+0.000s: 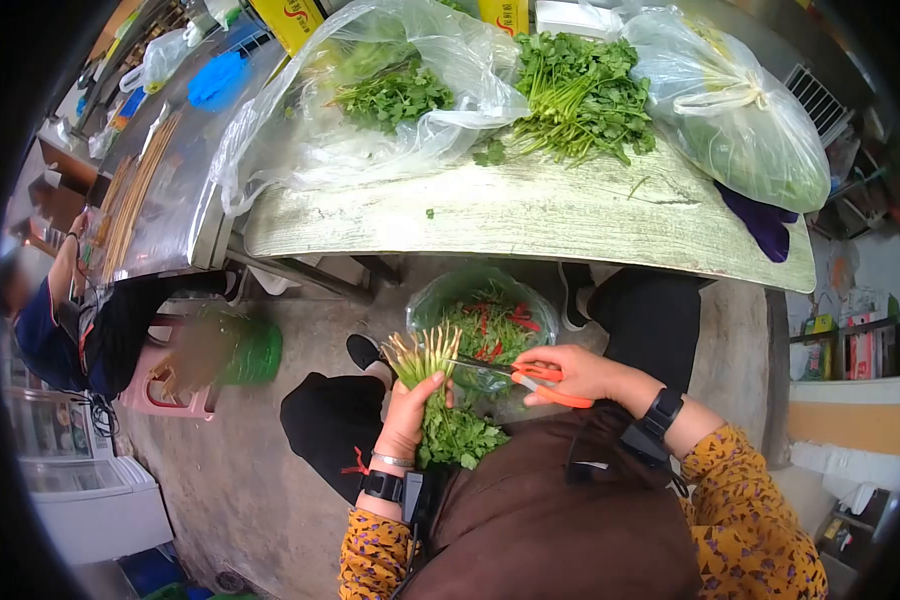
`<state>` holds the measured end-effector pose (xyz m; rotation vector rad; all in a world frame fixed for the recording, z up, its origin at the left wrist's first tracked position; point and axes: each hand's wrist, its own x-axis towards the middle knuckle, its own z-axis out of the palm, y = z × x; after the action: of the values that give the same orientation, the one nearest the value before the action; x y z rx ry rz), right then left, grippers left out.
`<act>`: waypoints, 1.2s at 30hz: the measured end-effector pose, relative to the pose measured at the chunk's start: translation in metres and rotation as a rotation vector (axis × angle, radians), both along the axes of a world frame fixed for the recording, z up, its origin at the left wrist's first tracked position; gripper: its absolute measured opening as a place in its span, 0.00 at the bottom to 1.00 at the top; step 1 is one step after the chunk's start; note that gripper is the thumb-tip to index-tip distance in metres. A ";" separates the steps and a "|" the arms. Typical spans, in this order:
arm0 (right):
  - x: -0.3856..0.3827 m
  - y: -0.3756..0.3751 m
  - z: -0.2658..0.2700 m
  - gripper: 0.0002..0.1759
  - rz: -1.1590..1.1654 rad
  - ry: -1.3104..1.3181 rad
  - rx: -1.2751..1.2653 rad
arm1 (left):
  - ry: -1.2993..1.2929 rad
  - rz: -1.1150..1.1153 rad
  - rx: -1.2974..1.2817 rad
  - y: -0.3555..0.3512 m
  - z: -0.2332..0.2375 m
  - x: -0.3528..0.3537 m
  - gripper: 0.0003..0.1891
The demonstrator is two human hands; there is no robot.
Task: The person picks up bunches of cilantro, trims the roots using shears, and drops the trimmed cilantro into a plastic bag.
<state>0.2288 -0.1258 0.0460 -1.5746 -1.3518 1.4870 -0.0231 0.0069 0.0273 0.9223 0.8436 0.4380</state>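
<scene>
A bunch of leafy green herbs (452,432) is in my left hand (408,410), its pale root ends pointing up and its leaves hanging below the fist. My right hand (568,374) grips orange-handled scissors (560,396), and their dark blades reach left to the stems just under the roots. Whether the blades touch the stems is hard to tell. Below and beyond the hands, a bin lined with a clear bag (425,300) holds green trimmings and red pieces.
A pale wood-grain table (370,225) bears a herb pile (585,95), an open plastic bag (270,130), a tied full bag (730,110) and a purple cloth (760,222). At left, another person's arm (62,275) is near thin sticks (140,195) beside a pink stool (160,375).
</scene>
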 end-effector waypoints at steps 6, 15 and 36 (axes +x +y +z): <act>-0.002 0.004 -0.003 0.32 -0.043 -0.019 -0.050 | 0.066 0.106 0.004 -0.004 -0.007 0.010 0.11; 0.000 -0.004 -0.020 0.30 -0.129 0.050 -0.068 | 0.083 0.153 -0.105 0.000 -0.024 0.011 0.12; 0.003 -0.012 -0.010 0.30 -0.061 -0.156 0.012 | 0.178 0.119 0.150 -0.008 -0.027 0.009 0.12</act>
<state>0.2315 -0.1374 0.0360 -1.7387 -1.3824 1.3409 -0.0138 -0.0011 0.0000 1.0643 1.0424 0.5332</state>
